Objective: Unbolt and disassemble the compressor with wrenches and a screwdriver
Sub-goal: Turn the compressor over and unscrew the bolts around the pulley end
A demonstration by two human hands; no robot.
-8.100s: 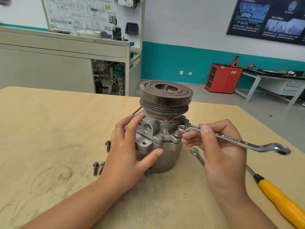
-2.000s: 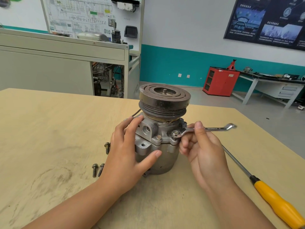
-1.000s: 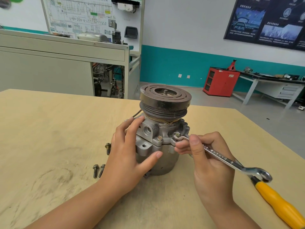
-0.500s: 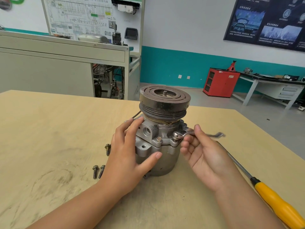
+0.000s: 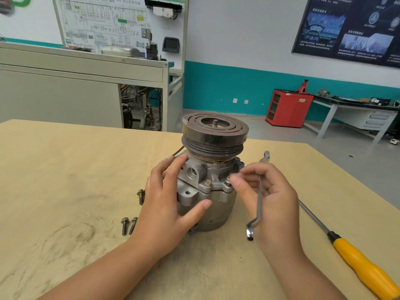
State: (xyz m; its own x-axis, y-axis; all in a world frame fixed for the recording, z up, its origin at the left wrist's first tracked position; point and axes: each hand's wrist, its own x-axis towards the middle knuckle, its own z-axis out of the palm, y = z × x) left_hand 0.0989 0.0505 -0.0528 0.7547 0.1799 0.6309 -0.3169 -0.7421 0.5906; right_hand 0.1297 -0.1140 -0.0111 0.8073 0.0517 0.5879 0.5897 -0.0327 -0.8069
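The compressor (image 5: 208, 169) stands upright on the wooden table (image 5: 65, 169), dark pulley on top. My left hand (image 5: 164, 213) grips its aluminium body from the left, thumb across the front. My right hand (image 5: 279, 204) holds a ring wrench (image 5: 259, 198) upright against the palm, clear of the compressor. Its thumb and forefinger tips sit at the right flange bolt (image 5: 228, 180). A second flange bolt (image 5: 208, 182) stands to its left at the front.
Three loose bolts lie left of the compressor: one (image 5: 140, 197) near my left hand and two (image 5: 128, 225) side by side. A yellow-handled screwdriver (image 5: 363, 269) lies at the right, near the table's edge. Beyond the table are a grey cabinet and a red cabinet.
The wrench has come off the right flange bolt and swung from level to upright in my right palm. My right fingertips have moved onto that bolt. My left hand has not moved.
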